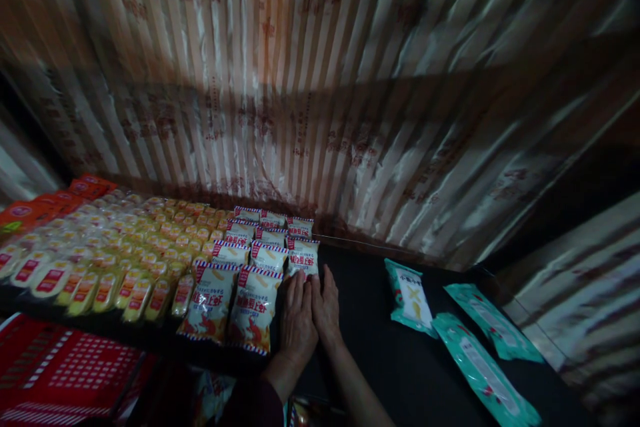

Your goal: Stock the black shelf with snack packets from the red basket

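Note:
My left hand (297, 319) and my right hand (325, 305) lie side by side, flat and palm down, on a dark shelf (370, 333). Both have their fingers stretched out and hold nothing. Their fingertips reach the right edge of rows of white snack bags with red and blue striped borders (254, 303). The nearest bag (303, 257) lies just ahead of my fingers.
Left of the striped bags lie many small yellow packets (135, 253), with orange packs (55, 203) at the far left. Three teal packets (409, 297) lie loose on the right. A red basket (65, 373) sits below left. A striped, wrinkled backing (320, 93) rises behind.

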{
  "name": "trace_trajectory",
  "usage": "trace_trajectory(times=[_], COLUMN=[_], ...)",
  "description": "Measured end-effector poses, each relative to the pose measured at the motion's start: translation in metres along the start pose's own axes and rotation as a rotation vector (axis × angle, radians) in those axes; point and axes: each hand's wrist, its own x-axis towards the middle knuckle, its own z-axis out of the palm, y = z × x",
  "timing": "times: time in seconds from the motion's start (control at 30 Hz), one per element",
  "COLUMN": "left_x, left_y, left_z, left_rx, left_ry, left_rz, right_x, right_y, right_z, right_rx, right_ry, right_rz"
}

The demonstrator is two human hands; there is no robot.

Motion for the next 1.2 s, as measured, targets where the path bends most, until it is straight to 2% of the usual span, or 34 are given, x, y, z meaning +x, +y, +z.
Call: trace_trajectory(times=[0.17, 0.4, 0.5, 0.63, 0.8, 0.9, 1.0, 1.1, 1.2], left_x=[-0.016, -0.058, -0.073, -0.082, -0.087, -0.1, -0.121, -0.142, -0.158], left_y=[0.008, 0.017, 0.019, 0.02, 0.019, 0.012, 0.002, -0.005, -0.007], left_z=[-0.015, -0.037, -0.044, -0.062, -0.097, -0.115, -0.126, -0.13, -0.128], left_rx=[-0.071, -0.134, -0.166, -0.241, -0.334, -0.367, -0.389, -0.353, -0.285], left_ry=[-0.086, -0.255, -0.288, -0.322, -0.362, -0.345, -0.327, -0.335, -0.408], left_rz=[-0.022, -0.131, -0.153, -0.123, -0.046, -0.033, 0.022, 0.013, -0.102], right_x=[-0.022, -0.06, -0.067, -0.067, -0.077, -0.103, -0.146, -0.194, -0.23], right_y=[0.007, 0.007, 0.005, 0.002, -0.012, -0.022, -0.024, -0.01, 0.016], right_z=[-0.007, -0.013, -0.015, -0.013, -0.016, -0.025, -0.032, -0.029, -0.018], right_rx=[0.051, 0.096, 0.094, 0.093, 0.079, 0.103, 0.166, 0.199, 0.147], right_ry=[0.004, -0.019, -0.029, -0.058, -0.056, 0.027, 0.005, -0.058, -0.112], right_rz=[0.029, 0.017, 0.012, -0.002, -0.038, -0.068, -0.09, -0.056, -0.011])
